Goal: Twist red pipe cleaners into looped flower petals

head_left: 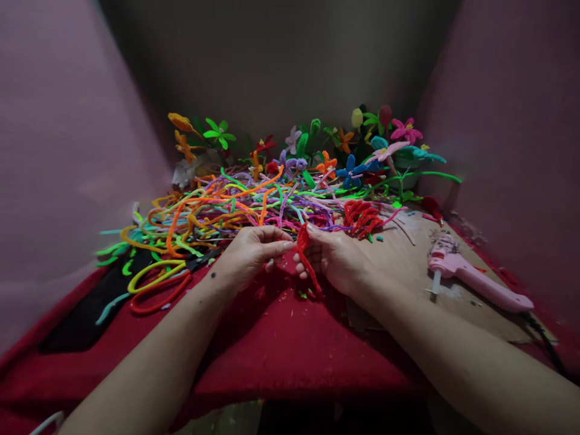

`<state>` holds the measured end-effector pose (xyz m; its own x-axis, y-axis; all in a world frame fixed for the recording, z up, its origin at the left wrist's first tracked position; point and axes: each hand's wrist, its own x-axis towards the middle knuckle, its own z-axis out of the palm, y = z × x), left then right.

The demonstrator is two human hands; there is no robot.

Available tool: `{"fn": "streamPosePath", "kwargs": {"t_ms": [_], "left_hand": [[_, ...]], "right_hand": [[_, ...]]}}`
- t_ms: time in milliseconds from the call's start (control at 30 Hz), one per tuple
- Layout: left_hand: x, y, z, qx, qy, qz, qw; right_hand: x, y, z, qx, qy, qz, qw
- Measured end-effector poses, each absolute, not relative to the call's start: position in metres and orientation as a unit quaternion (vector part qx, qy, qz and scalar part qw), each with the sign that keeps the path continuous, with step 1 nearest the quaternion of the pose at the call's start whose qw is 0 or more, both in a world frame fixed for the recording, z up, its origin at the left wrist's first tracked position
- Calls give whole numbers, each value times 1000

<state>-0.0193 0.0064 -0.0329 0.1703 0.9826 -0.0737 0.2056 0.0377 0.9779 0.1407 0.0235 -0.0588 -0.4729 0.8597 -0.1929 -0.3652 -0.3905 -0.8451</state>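
My left hand [254,249] and my right hand [333,257] meet over the red cloth [281,344]. Both pinch a red pipe cleaner [307,258] that is bent at the top, its two ends hanging down toward the cloth. The fingers of each hand are closed on it. Just beyond the hands lies a big tangled heap of coloured pipe cleaners [217,208]. A bunch of folded red pipe cleaner loops [361,217] lies right of the heap.
Finished pipe-cleaner flowers [353,151] stand along the back. A pink glue gun [471,275] lies on brown cardboard [408,254] at the right, its cord trailing off. Scissors with orange and yellow handles [158,281] lie at the left. Pink walls close in both sides.
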Motion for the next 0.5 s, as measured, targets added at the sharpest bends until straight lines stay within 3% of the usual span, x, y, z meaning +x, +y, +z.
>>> {"fn": "streamPosePath", "kwargs": {"t_ms": [500], "left_hand": [[-12, 5, -37, 532, 502, 431, 528]], "right_hand": [[136, 16, -58, -348, -423, 707, 447]]}}
